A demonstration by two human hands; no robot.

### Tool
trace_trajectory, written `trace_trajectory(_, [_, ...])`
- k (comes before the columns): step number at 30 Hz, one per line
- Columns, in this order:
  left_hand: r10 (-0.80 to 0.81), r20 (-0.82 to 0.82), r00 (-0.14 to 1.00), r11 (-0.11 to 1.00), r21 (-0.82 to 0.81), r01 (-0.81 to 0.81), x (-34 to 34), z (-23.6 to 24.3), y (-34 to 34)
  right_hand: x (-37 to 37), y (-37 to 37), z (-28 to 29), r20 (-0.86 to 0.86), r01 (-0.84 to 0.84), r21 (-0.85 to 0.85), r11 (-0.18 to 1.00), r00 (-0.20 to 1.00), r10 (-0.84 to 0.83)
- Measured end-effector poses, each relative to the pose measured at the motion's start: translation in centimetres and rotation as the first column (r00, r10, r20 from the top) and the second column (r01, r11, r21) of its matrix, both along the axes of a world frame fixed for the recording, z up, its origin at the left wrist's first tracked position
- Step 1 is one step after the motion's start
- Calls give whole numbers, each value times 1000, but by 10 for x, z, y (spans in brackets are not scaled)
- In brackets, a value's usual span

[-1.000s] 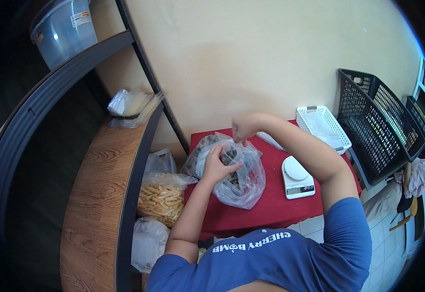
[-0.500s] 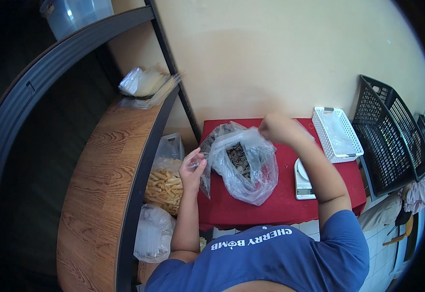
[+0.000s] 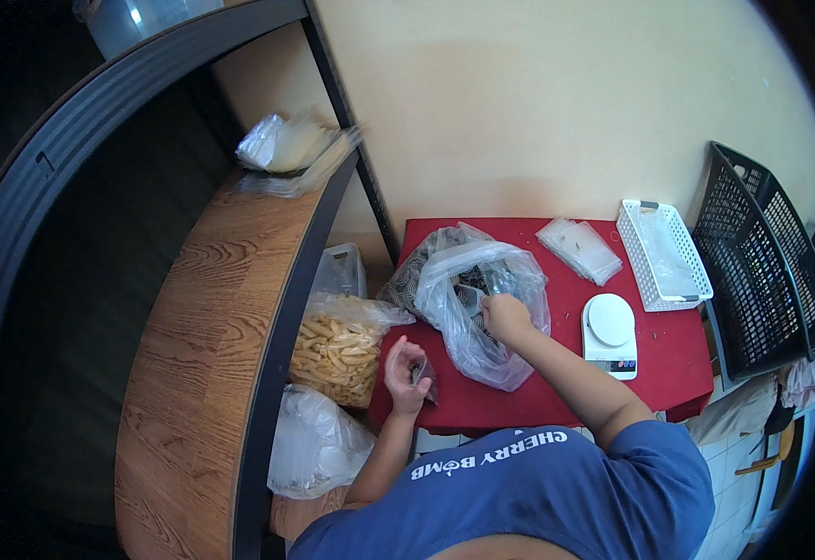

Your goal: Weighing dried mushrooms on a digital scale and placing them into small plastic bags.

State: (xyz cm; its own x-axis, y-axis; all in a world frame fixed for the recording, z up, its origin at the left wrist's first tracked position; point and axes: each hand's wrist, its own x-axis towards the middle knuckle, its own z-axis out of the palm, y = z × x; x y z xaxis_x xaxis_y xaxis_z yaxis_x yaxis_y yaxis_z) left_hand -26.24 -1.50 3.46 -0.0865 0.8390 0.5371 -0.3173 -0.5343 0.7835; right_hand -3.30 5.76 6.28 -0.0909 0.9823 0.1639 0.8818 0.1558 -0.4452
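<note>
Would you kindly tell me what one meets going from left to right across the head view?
Wooden shelf, bag of yellow pieces, left hand with small clear bag, large clear bag, white scale, white basket, black crate.

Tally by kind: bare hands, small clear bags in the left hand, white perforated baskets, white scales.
Bare left hand and right hand: 2
Small clear plastic bag: 1
White perforated plastic basket: 1
White round-topped scale: 1
Total: 5

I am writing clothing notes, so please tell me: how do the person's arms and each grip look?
Short, plain blue sleeves leave both forearms bare. The left grip and right grip are ungloved, and no watch or bracelet shows.
</note>
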Motion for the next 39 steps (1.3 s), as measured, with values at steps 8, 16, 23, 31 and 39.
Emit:
trace_trajectory(8, [-131, -46, 990, 988, -88, 127, 4, 4, -1, 16, -10, 23, -691, -79, -618, 783, 529, -493])
trace_trajectory(16, [54, -430, 901, 998, -14, -66, 9, 50, 1, 71, -38, 69, -810, -147, -453, 879, 480, -337])
trace_trajectory(23, [245, -717, 653, 968, 141, -209, 38, 100, 13, 90, -63, 167, -749, -231, -375, 898, 646, -146])
trace_trajectory(31, [230, -851, 473, 972, 221, -75, 79, 132, 9, 104, -73, 192, -481, -291, -334, 897, 871, 103])
trace_trajectory(39, [211, -840, 500, 974, 223, -35, 125, 148, -13, 150, -95, 210, -502, -317, -336, 887, 857, 116])
